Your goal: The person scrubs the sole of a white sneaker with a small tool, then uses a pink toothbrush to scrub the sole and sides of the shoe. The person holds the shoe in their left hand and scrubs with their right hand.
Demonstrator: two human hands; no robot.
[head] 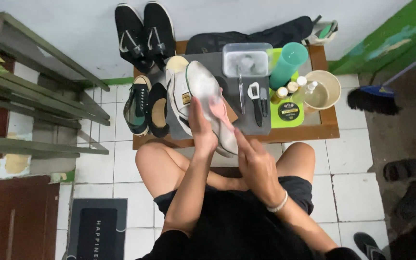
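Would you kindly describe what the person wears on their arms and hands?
Both forearms are bare, with no gloves or rings visible. The right hand has a thin white bracelet at the wrist. The left hand has nothing at the wrist. Black sleeves start near the frame's bottom edge.

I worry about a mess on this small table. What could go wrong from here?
1. The white shoe is held up over the table by the left hand; swinging it could tip the teal cup.
2. The small bottles stand crowded beside the bowl and may topple.
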